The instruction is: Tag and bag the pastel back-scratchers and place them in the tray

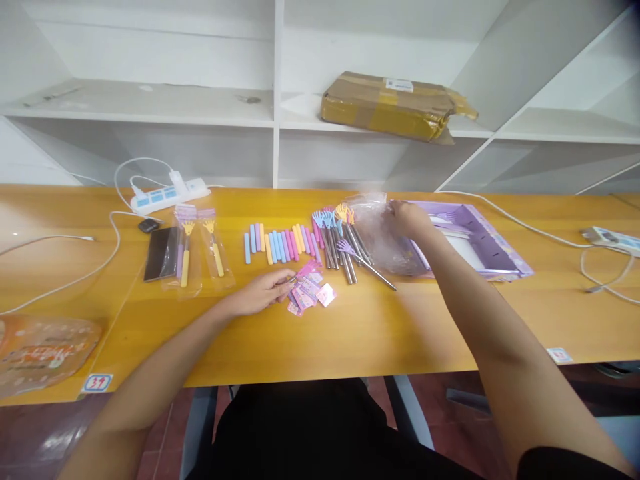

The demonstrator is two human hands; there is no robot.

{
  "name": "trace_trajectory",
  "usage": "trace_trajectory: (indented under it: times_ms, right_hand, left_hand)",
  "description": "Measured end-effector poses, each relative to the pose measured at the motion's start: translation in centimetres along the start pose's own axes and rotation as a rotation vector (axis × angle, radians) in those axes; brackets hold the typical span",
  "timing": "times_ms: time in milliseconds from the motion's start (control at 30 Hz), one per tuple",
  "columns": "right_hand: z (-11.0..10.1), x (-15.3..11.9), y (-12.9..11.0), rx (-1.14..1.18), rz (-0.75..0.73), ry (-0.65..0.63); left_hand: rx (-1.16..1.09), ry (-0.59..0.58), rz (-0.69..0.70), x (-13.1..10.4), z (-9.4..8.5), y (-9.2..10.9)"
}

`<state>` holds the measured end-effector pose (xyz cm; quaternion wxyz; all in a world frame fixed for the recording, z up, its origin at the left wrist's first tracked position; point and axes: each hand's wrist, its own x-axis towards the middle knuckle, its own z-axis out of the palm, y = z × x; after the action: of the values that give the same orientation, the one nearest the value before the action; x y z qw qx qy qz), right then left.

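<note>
My left hand (263, 291) is closed around a back scratcher with a pink claw head (309, 268), held just over a small pile of printed cards (307, 293). My right hand (407, 217) reaches to the clear plastic bags (383, 237), its fingers pinched on the top of one. Between the hands lies a heap of metal-stemmed back scratchers (343, 243) with blue, yellow and orange claws. A purple-clawed back scratcher (367, 263) rests slanted over their front. Left of that heap, coloured handle sleeves (281, 245) form a row.
A purple box (493, 233) stands right of the bags. Bagged yellow back scratchers (186, 257) lie at left beside a black flat panel (159, 253). Behind them are a power strip (170, 195) and cables. A taped carton (390, 107) sits on the shelf.
</note>
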<state>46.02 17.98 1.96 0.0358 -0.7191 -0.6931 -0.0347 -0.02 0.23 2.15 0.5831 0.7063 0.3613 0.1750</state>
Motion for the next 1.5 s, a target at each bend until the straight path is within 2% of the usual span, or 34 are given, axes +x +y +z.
trace_trajectory:
  times_ms: [67,167,233,300,333,367,433,467,500,567,633,700,800,967,1067,1167,1300,1500]
  right_hand:
    - [0.1,0.1,0.1,0.040,0.017,0.046]
    - [-0.7,-0.6,-0.5,0.106,0.015,0.211]
    - [-1.9,-2.0,-2.0,0.189,-0.011,0.334]
    - [-3.2,-4.7,-4.5,0.344,-0.091,0.379]
    - [-3.6,-6.5,-6.2,0.450,-0.164,0.331]
    - [-3.8,-8.6,-8.2,0.565,-0.283,0.208]
    - [-3.5,-13.2,-12.5,0.771,-0.593,-0.217]
    - [-2.9,-15.6,-14.7,0.855,-0.671,-0.368]
    - [-2.2,-17.7,-16.8,0.933,-0.690,-0.425]
    - [-0.5,-21.2,-20.1,1.110,-0.667,-0.364]
    - [1.1,-23.0,-22.0,1.229,-0.651,-0.290]
    - [2.2,-23.6,-22.5,1.282,-0.628,-0.218]
    - [2.6,-23.4,-21.9,1.320,-0.630,-0.145]
    - [2.2,-23.4,-21.6,1.336,-0.774,-0.100]
    - [1.6,-23.5,-21.9,1.251,-0.899,0.052]
    - [0.6,-23.5,-22.1,1.197,-0.936,0.176]
    - [-0.6,-23.4,-21.9,1.145,-0.928,0.196]
    - [-1.3,-23.7,-22.0,1.160,-0.949,0.187]
  left_hand:
    - [-0.010,0.018,-0.023,-0.2,0.0,0.1]
    - [0.006,0.012,-0.043,-0.2,-0.1,0.0]
    - [0.041,-0.004,-0.018,-0.1,-0.1,0.0]
    - [0.090,0.012,0.036,0.0,-0.1,0.2]
    - [0.122,0.035,0.060,0.1,0.0,0.4]
    - [0.162,0.064,0.075,0.0,0.2,0.5]
    - [0.254,0.111,0.072,-0.2,0.9,0.7]
    - [0.303,0.109,0.067,-0.3,1.3,0.6]
    - [0.360,0.094,0.076,-0.4,1.8,0.6]
    - [0.510,0.062,0.142,-0.6,2.9,0.2]
    - [0.691,0.084,0.225,-0.5,3.7,-0.4]
    - [0.858,0.157,0.263,-0.3,4.1,-1.0]
    - [0.997,0.241,0.259,0.0,4.2,-1.7]
    - [0.967,0.226,0.291,-0.3,4.5,-1.7]
    - [0.927,0.226,0.284,-0.5,4.2,-1.0]
    - [0.913,0.259,0.262,-0.5,3.0,-0.1]
    - [0.939,0.315,0.272,-0.2,1.9,0.9]
    - [0.996,0.339,0.324,0.1,2.2,0.7]
